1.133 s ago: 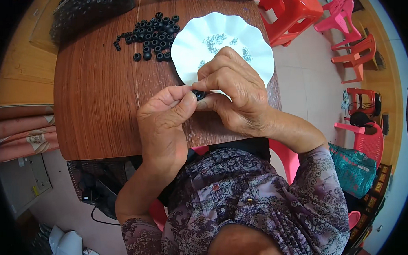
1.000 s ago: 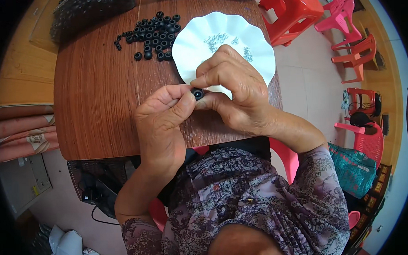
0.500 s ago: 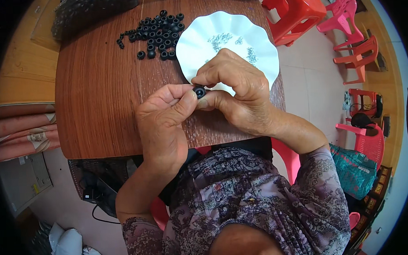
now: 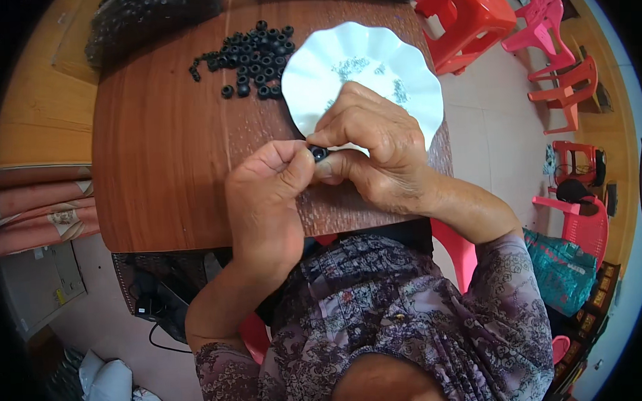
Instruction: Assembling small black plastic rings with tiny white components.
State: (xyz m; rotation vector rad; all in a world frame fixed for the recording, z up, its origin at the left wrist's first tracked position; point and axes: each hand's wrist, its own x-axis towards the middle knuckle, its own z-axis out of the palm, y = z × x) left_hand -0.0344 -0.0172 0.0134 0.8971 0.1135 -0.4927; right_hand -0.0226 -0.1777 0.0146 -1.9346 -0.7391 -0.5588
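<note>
A small round black part with a ringed opening (image 4: 319, 153) is pinched between both hands, above the near edge of the table. My left hand (image 4: 267, 185) grips it from the left with thumb and forefinger, closed. My right hand (image 4: 379, 142) holds it from the right, its thumb below and bent forefinger above. Whether the right fingertips also hold a tiny piece is hidden. Just beyond the right hand lies a white scalloped plate (image 4: 419, 66) with many tiny dark metallic bits (image 4: 350, 67) on it. Left of the plate sits a loose pile of similar black parts (image 4: 252, 59).
The brown wooden table (image 4: 160, 156) has dark plastic bags (image 4: 152, 26) of parts along its far edge. Red stools (image 4: 467, 26) and pink chairs (image 4: 541, 26) stand to the right. A teal bag (image 4: 560, 270) rests at the lower right, a dark bag with a cable (image 4: 154, 291) lower left.
The whole view has shifted slightly, so things appear a little lower and to the right. Both hands keep their pinch on the black part, which looks slightly turned.
</note>
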